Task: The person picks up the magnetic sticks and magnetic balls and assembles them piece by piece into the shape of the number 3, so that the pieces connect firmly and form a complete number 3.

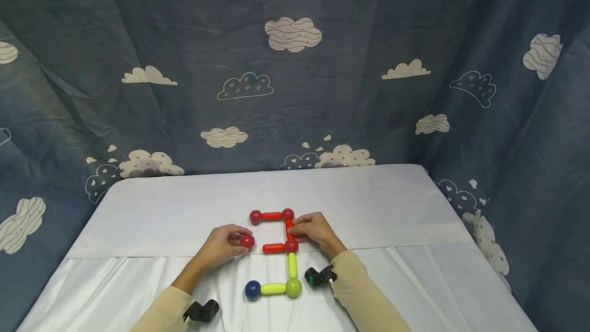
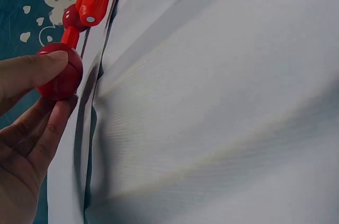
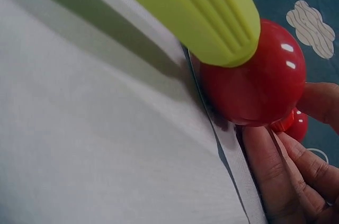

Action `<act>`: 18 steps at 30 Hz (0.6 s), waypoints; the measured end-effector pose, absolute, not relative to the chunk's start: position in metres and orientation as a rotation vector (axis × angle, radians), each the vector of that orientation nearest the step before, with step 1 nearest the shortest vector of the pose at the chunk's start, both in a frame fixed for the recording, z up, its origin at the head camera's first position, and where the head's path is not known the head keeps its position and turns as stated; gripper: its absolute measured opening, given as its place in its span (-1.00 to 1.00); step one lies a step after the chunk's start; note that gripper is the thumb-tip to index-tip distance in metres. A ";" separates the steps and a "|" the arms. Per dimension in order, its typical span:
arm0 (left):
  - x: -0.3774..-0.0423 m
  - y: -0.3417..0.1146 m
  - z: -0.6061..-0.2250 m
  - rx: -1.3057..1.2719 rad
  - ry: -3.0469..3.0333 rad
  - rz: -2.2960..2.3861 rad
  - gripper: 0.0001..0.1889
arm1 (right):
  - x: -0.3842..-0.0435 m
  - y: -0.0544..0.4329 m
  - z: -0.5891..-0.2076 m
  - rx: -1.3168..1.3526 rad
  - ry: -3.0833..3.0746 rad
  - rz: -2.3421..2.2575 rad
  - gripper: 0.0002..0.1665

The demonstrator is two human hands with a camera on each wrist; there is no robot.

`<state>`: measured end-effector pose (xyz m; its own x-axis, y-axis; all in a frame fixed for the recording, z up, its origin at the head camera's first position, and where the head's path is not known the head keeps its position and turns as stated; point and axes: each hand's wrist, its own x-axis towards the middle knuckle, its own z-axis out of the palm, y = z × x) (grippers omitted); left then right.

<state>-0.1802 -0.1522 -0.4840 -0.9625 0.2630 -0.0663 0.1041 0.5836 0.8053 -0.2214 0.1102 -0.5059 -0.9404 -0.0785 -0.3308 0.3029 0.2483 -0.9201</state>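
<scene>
My left hand (image 1: 220, 246) pinches a red ball (image 1: 247, 241) between thumb and fingers, just left of the open end of a red stick (image 1: 274, 248). The left wrist view shows this red ball (image 2: 66, 78) up close, with the loose end of a red stick (image 2: 94, 9) beyond it. My right hand (image 1: 315, 229) grips the upright red stick (image 1: 289, 228) on the right side of the joined figure. Below its fingers is a red joint ball (image 1: 291, 246), large in the right wrist view, with a yellow-green stick (image 3: 196, 12) attached.
At the figure's top, a red stick (image 1: 272, 216) joins two red balls. Its lower part has a yellow-green ball (image 1: 293, 287), a yellow-green stick (image 1: 273, 289) and a blue ball (image 1: 252, 290). White cloth (image 1: 392, 204) covers the table; a cloud-patterned curtain (image 1: 322, 101) hangs behind.
</scene>
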 end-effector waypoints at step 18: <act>-0.174 -0.142 -0.493 0.451 2.584 1.277 -0.60 | -0.222 0.112 -0.506 0.192 2.208 -1.752 -0.67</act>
